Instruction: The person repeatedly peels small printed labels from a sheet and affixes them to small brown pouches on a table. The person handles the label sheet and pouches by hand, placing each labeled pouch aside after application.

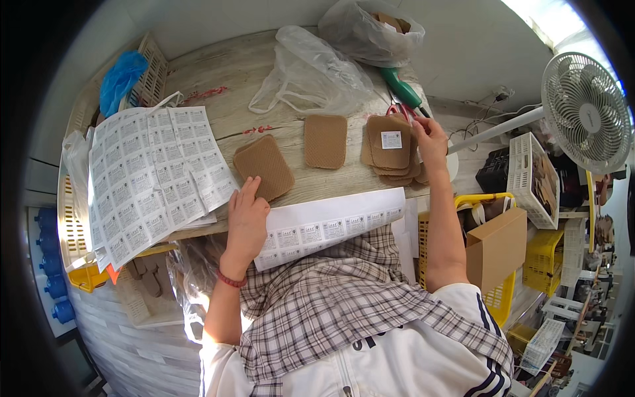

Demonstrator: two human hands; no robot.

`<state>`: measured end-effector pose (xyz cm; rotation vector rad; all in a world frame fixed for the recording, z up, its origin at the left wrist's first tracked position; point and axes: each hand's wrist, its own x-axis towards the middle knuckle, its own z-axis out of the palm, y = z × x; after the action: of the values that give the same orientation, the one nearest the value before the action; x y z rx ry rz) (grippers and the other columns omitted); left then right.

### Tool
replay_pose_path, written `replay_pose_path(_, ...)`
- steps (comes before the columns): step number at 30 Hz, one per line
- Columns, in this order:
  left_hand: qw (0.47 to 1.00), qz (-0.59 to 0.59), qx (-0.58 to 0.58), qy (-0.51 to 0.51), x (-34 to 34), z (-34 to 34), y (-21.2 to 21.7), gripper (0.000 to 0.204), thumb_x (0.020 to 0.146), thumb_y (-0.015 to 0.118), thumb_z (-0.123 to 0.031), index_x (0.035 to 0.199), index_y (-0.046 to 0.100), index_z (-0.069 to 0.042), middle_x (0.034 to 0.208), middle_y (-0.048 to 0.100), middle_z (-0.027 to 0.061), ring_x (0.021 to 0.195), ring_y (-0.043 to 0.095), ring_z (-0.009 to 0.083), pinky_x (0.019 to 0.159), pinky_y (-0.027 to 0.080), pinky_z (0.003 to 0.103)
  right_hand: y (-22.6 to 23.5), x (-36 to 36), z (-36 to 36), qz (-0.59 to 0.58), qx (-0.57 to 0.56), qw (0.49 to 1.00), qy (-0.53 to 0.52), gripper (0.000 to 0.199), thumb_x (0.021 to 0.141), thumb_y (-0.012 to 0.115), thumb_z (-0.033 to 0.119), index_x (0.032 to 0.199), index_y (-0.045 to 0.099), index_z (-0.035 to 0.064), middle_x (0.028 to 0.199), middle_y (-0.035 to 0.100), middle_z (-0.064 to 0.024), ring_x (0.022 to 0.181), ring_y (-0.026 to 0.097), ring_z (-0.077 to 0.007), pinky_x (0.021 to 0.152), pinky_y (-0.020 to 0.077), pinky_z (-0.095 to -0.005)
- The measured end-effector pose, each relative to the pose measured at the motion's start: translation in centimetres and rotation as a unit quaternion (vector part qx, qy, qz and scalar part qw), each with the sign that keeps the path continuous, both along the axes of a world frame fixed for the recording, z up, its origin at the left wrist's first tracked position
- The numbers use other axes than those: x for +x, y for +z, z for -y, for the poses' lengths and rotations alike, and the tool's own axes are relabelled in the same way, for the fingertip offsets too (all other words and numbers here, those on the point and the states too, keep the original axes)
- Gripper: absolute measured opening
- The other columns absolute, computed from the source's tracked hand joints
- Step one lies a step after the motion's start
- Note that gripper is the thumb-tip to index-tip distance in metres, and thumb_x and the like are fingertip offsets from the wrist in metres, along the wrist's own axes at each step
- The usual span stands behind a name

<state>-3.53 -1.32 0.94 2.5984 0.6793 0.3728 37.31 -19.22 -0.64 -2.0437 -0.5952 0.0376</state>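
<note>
My left hand [247, 220] lies with fingers stretched on the near-left edge of a small stack of brown textured pads [266, 169]. These pads are rounded rectangles. A single brown pad [325, 141] lies flat in the middle of the table. At the right is an uneven pile of similar pads [395, 171]; its top pad bears a small white printed label [391, 139]. My right hand [431, 137] is closed in a pinch at the right edge of that top pad. Across my lap and the table's front edge lies a curled sheet of labels [324, 228], its upper part bare.
More label sheets [149, 175] overhang the table's left side. Plastic bags [311, 73], red-handled scissors [399, 108] and a green-handled tool [401, 87] lie toward the back. A white fan [586, 112] stands at the right, above crates and a cardboard box [496, 250].
</note>
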Motion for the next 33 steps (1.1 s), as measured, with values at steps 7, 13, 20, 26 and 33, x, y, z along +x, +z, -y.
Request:
replay_pose_path(7, 0.999, -0.027, 0.013, 0.014, -0.2, 0.6, 0.7, 0.009, 0.09, 0.06, -0.003, 0.098, 0.062, 0.0, 0.149, 0.045, 0.0205, 0.142, 0.038, 0.0379, 0.117, 0.027, 0.055, 0.1, -3.1, -0.5, 0.02, 0.079, 0.996, 0.02, 0.014, 0.091, 0.074, 0.015, 0.096, 0.07, 0.0028, 0.089, 0.069, -0.0031, 0.077, 0.063, -0.0111, 0.071, 0.0496, -0.0275)
replay_pose_path(13, 0.996, -0.071, 0.03, 0.049, -0.6, 1.6, 1.4, 0.039, 0.087, 0.066, -0.008, 0.125, 0.059, -0.001, 0.141, 0.051, 0.0213, 0.137, 0.043, 0.0365, 0.117, 0.027, 0.055, 1.5, -5.9, -1.5, -0.283, 0.274, 0.914, 0.099, 0.011, 0.094, 0.071, 0.014, 0.099, 0.068, 0.0056, 0.087, 0.065, 0.0055, 0.079, 0.056, -0.0024, 0.07, 0.0451, -0.0214)
replay_pose_path(20, 0.992, 0.088, -0.066, 0.062, 1.4, 2.0, 3.9, 0.041, 0.09, 0.064, -0.006, 0.131, 0.058, -0.001, 0.134, 0.059, 0.017, 0.13, 0.052, 0.0331, 0.113, 0.037, 0.044, 4.1, -11.3, -3.9, -0.348, 0.244, 0.89, 0.164, 0.009, 0.098, 0.067, 0.017, 0.099, 0.069, 0.0076, 0.086, 0.064, 0.0081, 0.074, 0.052, -0.0009, 0.067, 0.0391, -0.0192)
replay_pose_path(26, 0.863, 0.236, -0.435, 0.099, 2.9, 2.0, 4.0, 0.039, 0.1, 0.062, -0.015, 0.134, 0.056, 0.003, 0.13, 0.064, 0.0149, 0.123, 0.058, 0.0211, 0.103, 0.045, 0.032, 5.2, -14.9, -4.9, -0.381, 0.241, 0.862, 0.231, 0.013, 0.099, 0.065, 0.019, 0.101, 0.068, 0.0058, 0.086, 0.065, 0.0063, 0.076, 0.054, -0.0025, 0.07, 0.0425, -0.0204)
replay_pose_path(33, 0.792, 0.173, -0.582, 0.063, 1.9, -1.0, 5.3, 0.049, 0.105, 0.052, -0.022, 0.144, 0.044, 0.007, 0.136, 0.06, 0.0154, 0.125, 0.057, 0.0217, 0.108, 0.043, 0.036, 5.4, -17.8, -6.0, -0.375, 0.242, 0.853, 0.269, 0.014, 0.1, 0.063, 0.015, 0.105, 0.067, 0.0015, 0.089, 0.065, 0.0034, 0.079, 0.056, -0.0042, 0.072, 0.0448, -0.0214)
